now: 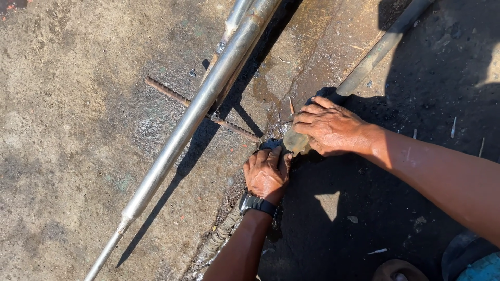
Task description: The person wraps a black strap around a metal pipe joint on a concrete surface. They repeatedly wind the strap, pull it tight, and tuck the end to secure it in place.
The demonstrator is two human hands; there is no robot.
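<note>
Head view, looking down at stained, oily concrete ground [67,104]; its right half lies in deep shadow, so detail there is poor. Long steel pipe [198,109] runs diagonally from top centre to lower left, its thin end cut off by the bottom edge; a second pipe behind it at the top is mostly hidden. Rusty ribbed bar [172,94] passes under the steel pipe, its middle covered. Dark rod [372,57] slants from the top right corner down to the right hand and goes out of sight beneath it.

Right hand [329,128] is closed, fingers curled over a pale, dirty lump [296,141], possibly a rag or a fitting; cannot tell which. Only its left end shows. Left hand [267,174], black band at the wrist, presses palm-down with bent fingers just below the lump, on something dark that is almost fully covered; whether it grips anything cannot be told. Ribbed hose [221,234] lies beside the left forearm, partly hidden.
</note>
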